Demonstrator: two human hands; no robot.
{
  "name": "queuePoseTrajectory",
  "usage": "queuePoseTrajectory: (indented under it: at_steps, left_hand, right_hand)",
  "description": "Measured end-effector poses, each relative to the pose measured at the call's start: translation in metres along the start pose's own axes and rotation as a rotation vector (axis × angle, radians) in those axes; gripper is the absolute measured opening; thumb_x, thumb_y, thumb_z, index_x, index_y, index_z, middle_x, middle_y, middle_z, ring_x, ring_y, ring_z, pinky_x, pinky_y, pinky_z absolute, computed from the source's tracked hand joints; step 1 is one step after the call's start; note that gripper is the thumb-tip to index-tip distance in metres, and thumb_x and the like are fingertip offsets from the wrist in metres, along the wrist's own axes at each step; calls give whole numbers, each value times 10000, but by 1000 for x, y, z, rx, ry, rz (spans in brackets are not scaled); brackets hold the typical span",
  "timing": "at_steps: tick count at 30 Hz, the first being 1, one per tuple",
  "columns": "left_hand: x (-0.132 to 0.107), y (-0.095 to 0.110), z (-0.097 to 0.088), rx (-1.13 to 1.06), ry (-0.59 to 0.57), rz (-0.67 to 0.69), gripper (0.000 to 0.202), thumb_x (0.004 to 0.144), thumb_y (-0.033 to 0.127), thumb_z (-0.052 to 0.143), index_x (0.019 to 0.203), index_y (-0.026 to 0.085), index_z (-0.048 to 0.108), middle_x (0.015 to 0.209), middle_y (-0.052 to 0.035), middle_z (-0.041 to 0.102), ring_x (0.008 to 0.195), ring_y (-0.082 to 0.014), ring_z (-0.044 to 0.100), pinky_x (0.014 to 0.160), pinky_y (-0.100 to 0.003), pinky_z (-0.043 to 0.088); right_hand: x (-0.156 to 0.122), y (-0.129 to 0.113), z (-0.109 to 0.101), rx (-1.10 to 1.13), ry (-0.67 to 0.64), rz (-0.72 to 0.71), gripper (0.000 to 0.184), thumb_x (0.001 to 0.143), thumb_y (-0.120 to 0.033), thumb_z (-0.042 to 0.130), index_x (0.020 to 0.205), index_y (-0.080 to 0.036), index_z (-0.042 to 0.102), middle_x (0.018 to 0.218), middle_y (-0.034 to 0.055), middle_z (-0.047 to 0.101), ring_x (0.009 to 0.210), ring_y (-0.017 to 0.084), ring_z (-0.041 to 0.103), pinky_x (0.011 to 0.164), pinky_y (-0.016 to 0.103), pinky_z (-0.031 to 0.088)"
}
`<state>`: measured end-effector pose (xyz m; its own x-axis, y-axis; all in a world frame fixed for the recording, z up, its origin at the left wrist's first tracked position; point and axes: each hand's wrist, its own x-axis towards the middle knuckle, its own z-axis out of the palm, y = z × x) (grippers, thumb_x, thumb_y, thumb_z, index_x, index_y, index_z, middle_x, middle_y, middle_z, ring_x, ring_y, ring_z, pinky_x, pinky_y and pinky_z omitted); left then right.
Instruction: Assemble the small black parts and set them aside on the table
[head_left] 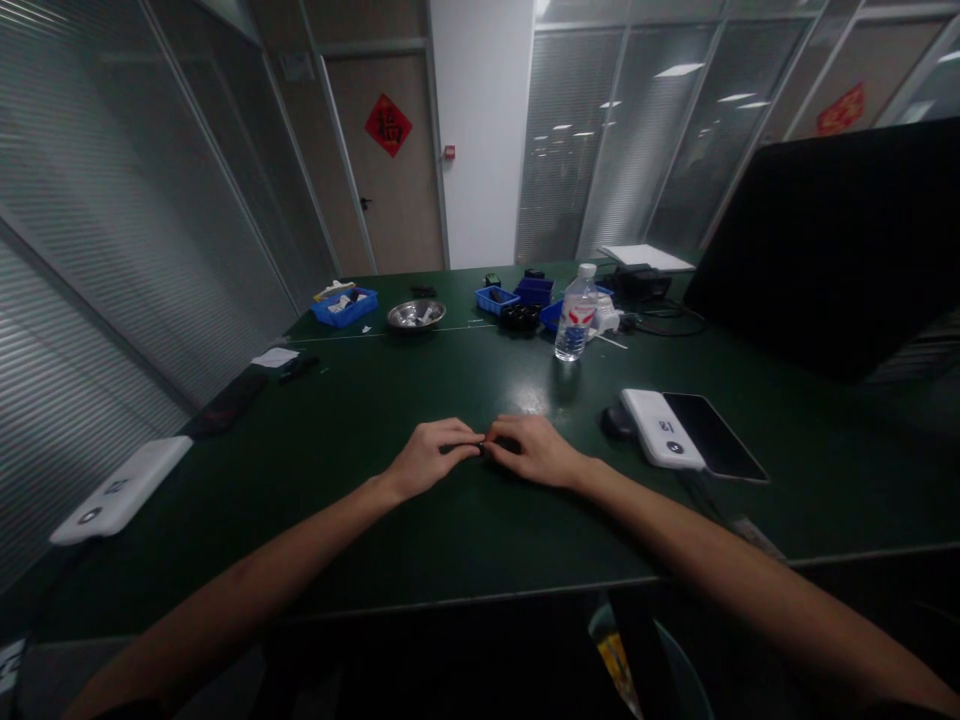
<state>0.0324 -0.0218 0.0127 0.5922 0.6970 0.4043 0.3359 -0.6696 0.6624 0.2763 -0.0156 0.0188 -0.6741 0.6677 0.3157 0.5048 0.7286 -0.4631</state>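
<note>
Left hand and right hand meet over the green surface, fingers of both pinched on a small dark object of unclear kind between them; handling looks under way, piece not yet released, no finished result visible, remainder uncertain.

Smooth tabletop with a soft sheen; shiny metal bowl; clear plastic bottle; wood-look door

From mid-view, a water bottle is stood upright on the tabletop at two o'clock, a metal bowl and blue basket at ten. White power banks are laid at four and eight. At eleven, a red sign is mounted.
</note>
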Motion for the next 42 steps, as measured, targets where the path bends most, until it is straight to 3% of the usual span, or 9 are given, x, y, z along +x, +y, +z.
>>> queuePoseTrajectory:
  at_steps: [6,16,19,25,28,34,42]
  left_hand:
    - [1,2,2,-42,135,-17,214,918,214,703,1113,228,789,1048,-63,743,969,-210,695,884,-355,560]
    - [3,2,6,-138,192,-57,212,926,269,696,1113,215,781,1084,-86,736,989,-223,693,877,-366,570]
    - [4,-3,5,-118,161,-73,214,914,269,710,1110,216,776,1090,-78,736,997,-221,685,883,-363,554]
    - [6,-10,1,0,-32,-146,329,924,250,685,1252,242,711,1116,-56,724,917,-188,656,784,-308,514]
    - [6,-11,1,48,-81,-142,354,948,255,650,1301,255,679,1179,-55,710,945,-190,645,806,-314,510]
    - [3,-9,4,172,-121,-75,426,969,332,631,1390,274,610,1301,-69,667,1185,-242,569,1015,-420,474]
    - [1,-9,8,337,-142,-91,477,1026,496,475,1415,244,586,1457,-110,567,1337,-301,474,1071,-525,406]
  right_hand:
    - [1,0,6,156,82,91,182,990,-321,566,972,-180,679,813,-4,649,703,131,564,651,250,384]
    - [3,-3,10,311,138,151,251,1013,-381,532,935,-177,654,800,-10,648,714,134,565,645,250,388]
    - [5,0,8,233,126,140,232,1007,-372,541,961,-182,665,818,0,661,723,140,573,651,254,386]
    - [4,13,4,45,82,106,154,974,-315,587,994,-190,674,841,14,673,732,145,585,672,257,382]
    - [3,18,4,-9,70,88,123,961,-281,594,993,-191,671,877,23,682,755,150,593,685,257,379]
    - [3,20,1,-123,-4,93,111,940,-273,613,1000,-206,679,931,32,691,791,163,602,710,266,373]
    - [4,10,-6,-257,-68,151,152,956,-334,616,1013,-217,695,990,52,670,766,162,591,663,278,349]
